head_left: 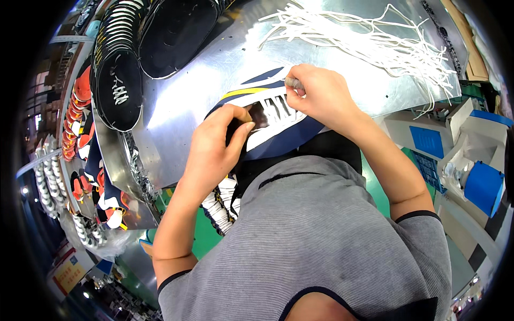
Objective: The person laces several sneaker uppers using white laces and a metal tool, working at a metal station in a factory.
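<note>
A flat shoe upper [289, 134] in navy and white, with a yellow stripe, lies near me at the table's edge. Rows of white lacing cross its middle opening, where a dark gap also shows. My left hand [214, 142] is at the left end of that opening, thumb and forefinger closed in a pinch at its edge. Over the right part of the lacing, my right hand [324, 96] is closed, with fingers curled and pressed together. A greyish wrap [294, 83] shows at one of its fingers. What either pinch holds is too small or hidden to make out.
Loose white laces [358, 45] lie heaped at the far right of the metal table [176, 112]. Stacked black shoe uppers [120, 96] stand at the far left. Orange pieces [80, 91] line a rack beyond them. Open cartons [423, 131] and a blue container [483, 187] are at the right.
</note>
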A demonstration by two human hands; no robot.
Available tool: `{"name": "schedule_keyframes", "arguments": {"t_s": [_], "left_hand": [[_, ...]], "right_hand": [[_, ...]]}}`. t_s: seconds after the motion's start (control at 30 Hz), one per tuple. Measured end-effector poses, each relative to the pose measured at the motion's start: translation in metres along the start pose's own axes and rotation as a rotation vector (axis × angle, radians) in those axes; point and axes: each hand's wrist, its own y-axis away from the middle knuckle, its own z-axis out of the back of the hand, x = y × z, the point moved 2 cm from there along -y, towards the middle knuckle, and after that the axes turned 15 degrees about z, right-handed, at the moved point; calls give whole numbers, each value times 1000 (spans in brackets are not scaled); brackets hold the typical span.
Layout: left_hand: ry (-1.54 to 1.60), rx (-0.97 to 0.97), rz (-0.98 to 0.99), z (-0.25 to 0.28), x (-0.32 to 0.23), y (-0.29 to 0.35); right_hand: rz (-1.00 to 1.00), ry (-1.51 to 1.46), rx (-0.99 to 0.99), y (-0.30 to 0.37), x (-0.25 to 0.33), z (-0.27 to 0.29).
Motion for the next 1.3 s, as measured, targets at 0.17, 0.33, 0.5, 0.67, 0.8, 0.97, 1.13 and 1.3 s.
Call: {"name": "schedule_keyframes", "arguments": {"t_s": [0.17, 0.33, 0.5, 0.67, 0.8, 0.97, 1.13, 1.3], "left_hand": [[-123, -55, 6, 6, 10, -10], [-219, -465, -364, 0, 23, 38], [996, -306, 470, -58, 54, 108], [1850, 240, 435, -24, 94, 89], [1604, 68, 137, 30, 81, 62], [530, -542, 320, 130, 28, 57], [-448, -992, 181, 181, 188, -109], [-594, -866, 420, 198, 257, -199]], "right_hand": [[-183, -215, -1, 6, 0, 14], [-283, -517, -251, 19, -10, 11], [-319, -626, -278, 14, 2, 0], [-306, -718, -162, -7, 16, -18], [-462, -1265, 16, -28, 33, -36], [-343, -790, -108, -19, 4, -20], [-25, 1, -235, -56, -34, 23], [78, 326, -80, -109, -87, 31]]}}
